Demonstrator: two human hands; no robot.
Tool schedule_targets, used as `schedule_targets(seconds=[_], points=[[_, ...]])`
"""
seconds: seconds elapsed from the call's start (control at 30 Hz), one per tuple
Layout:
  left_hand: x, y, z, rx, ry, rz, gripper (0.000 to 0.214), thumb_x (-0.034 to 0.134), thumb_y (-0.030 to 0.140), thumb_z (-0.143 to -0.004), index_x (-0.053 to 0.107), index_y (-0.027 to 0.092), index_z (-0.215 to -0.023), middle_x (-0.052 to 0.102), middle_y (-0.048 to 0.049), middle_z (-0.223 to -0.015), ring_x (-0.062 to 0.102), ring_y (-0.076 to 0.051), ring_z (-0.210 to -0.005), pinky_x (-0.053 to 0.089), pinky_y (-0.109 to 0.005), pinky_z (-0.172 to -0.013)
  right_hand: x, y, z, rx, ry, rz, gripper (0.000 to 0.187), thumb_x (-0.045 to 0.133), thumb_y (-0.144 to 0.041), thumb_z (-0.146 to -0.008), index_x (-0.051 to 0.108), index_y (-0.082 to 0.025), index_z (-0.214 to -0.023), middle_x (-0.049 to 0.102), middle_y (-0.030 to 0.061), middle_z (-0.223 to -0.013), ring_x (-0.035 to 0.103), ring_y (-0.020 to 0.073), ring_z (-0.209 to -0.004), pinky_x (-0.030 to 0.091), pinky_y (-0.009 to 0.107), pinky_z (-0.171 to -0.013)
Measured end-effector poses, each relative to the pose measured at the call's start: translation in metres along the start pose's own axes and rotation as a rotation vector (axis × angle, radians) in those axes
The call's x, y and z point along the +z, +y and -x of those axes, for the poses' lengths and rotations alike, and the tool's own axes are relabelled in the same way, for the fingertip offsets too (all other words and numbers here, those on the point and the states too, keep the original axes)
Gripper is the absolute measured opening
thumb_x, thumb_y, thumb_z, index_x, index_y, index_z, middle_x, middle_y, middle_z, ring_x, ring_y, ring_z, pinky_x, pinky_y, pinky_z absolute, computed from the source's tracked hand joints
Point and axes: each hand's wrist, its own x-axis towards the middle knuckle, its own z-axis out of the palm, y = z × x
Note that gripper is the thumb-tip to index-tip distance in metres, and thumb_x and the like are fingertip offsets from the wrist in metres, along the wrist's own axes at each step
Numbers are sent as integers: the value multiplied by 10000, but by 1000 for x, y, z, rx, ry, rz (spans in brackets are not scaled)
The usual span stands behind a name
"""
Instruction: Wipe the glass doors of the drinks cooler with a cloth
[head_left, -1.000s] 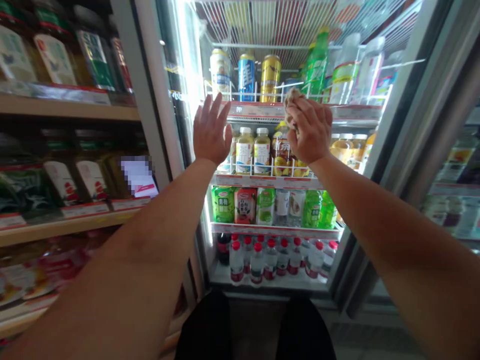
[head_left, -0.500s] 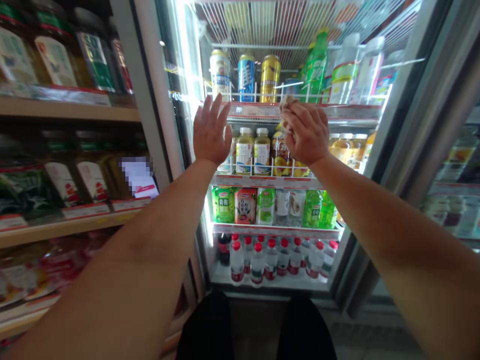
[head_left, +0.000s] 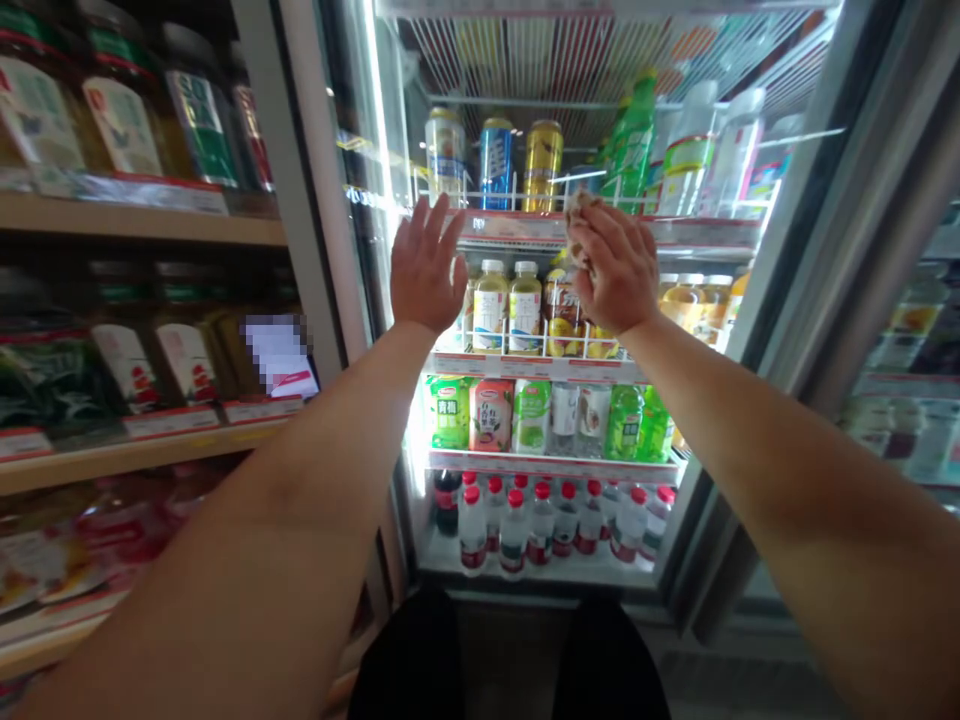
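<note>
I face the glass door (head_left: pixel 390 150) of a lit drinks fridge. My left hand (head_left: pixel 426 268) is open, fingers stretched upward, palm flat against the glass near the door's left side. My right hand (head_left: pixel 613 265) is closed around a crumpled beige cloth (head_left: pixel 576 208) and presses it on the glass level with the upper shelf edge (head_left: pixel 697 232). Behind the glass stand cans (head_left: pixel 495 162), green bottles (head_left: pixel 631 140), yellow-capped juice bottles (head_left: pixel 491 305) and red-capped water bottles (head_left: pixel 525 520) on separate shelves.
To the left, wooden store shelves (head_left: pixel 142 225) hold packaged goods and price tags. A second fridge door and its metal frame (head_left: pixel 862 200) stand at the right. My dark-trousered legs (head_left: pixel 510 660) show at the bottom above the floor.
My right hand with the cloth has slid slightly left and down on the glass. The left hand stays flat in place. The view has tilted a little.
</note>
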Motion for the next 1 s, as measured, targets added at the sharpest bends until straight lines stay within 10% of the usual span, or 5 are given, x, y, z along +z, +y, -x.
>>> schedule_targets(seconds=[1.0], points=[[2,-2,-1,8,-3,-87,573,335,420,-994,382,232,-1533,271,27,-1654,110,-190,-1561,115,-505,-1301,2,2,3,-121,-56,-31,560,390,-307,-947,464,-257,-1500,495,53,-1539,390,305,-1465,300,560,-1195]])
